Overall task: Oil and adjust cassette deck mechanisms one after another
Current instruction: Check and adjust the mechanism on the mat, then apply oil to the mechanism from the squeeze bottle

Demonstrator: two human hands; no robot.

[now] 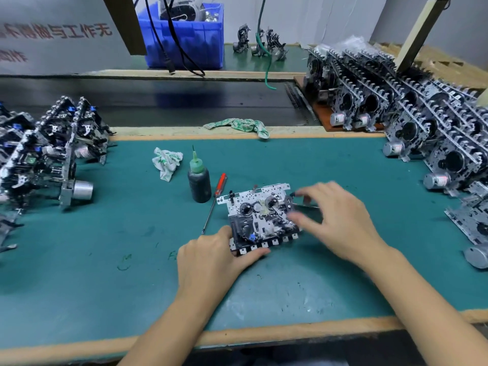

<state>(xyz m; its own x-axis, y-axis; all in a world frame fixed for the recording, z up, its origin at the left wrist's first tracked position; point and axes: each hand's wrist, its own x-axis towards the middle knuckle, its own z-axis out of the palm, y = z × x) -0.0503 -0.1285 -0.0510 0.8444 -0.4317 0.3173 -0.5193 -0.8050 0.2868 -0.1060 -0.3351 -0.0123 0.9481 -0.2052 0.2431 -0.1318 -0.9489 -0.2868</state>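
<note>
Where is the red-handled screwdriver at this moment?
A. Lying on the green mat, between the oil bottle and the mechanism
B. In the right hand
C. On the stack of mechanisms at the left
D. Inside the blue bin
A: the red-handled screwdriver lies on the green mat, right of the oil bottle and left of the mechanism; neither hand holds it.

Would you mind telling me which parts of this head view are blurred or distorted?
In the head view, the right hand is smeared by motion blur, while the left hand and the cassette mechanism look sharp; the wide lens bends the table edge and stretches the stacks at the sides.
</note>
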